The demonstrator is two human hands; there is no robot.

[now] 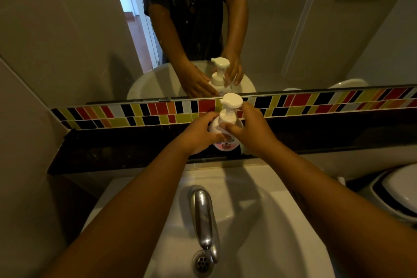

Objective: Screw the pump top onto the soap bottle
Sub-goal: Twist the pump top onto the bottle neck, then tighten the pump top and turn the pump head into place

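A white soap bottle (226, 145) with a pink label stands upright on the dark ledge (112, 153) behind the sink. Its white pump top (230, 108) sits on the bottle's neck, nozzle pointing left. My left hand (200, 135) wraps the bottle's body from the left. My right hand (250, 130) comes from the right, thumb and fingers around the pump's collar. The lower bottle is partly hidden by both hands. Whether the thread is engaged cannot be seen.
A white sink (259, 221) with a chrome tap (204, 216) and drain (202, 263) lies below my arms. A mirror (67, 29) above a coloured tile strip (316, 102) reflects the hands and bottle. A white toilet lid (399, 189) is at the right.
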